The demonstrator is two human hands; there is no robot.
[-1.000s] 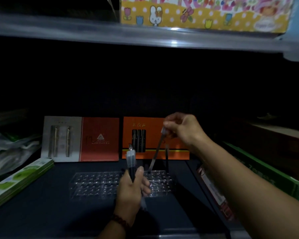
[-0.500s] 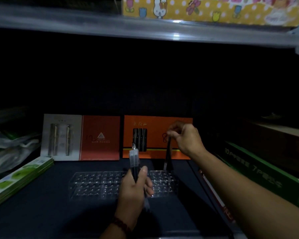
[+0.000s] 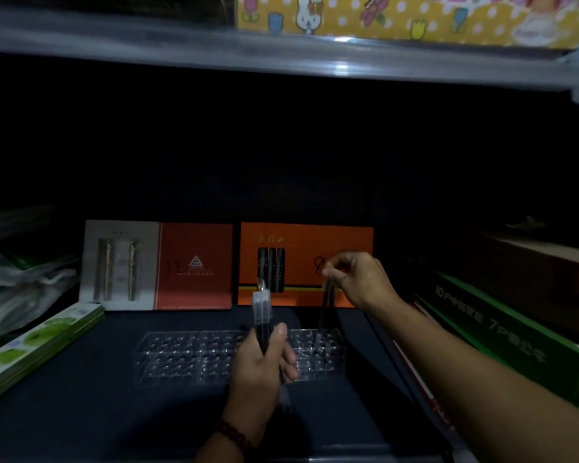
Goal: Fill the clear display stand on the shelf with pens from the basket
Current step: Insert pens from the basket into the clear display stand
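A: Whereabouts of the clear display stand (image 3: 194, 359)?

B: Flat on the dark shelf (image 3: 81, 412), at 6 o'clock from the orange box (image 3: 315, 238). Mostly empty holes, so far as the gloom allows.

A: And the pen (image 3: 325, 305) in play?

B: Pinched at its top end by the right hand (image 3: 358, 279), hanging nearly upright, tip down at the stand's 2 o'clock corner. Already in a hole or just above one: impossible to tell.

A: Advice for seating it?

B: Hold it plumb, feel for the rim of the hole, then lower rather than drop. Release only once bottomed out. Go gently, too: light clear plastic, probably quick to skid under a sideways shove.

A: Left hand (image 3: 264, 359)?

B: Curled round a bundle of pens (image 3: 262, 312), caps up, over the near rows at the stand's 5 o'clock. Best kept upright and close, ready to feed the next one across. Worth filling outward from that far corner, to avoid reaching over standing pens.

A: Round about?

B: Red-and-grey box (image 3: 194, 262) at the stand's 11 o'clock, green packs (image 3: 30, 349) at 9, a long green carton (image 3: 515, 329) at 3. No basket in view.
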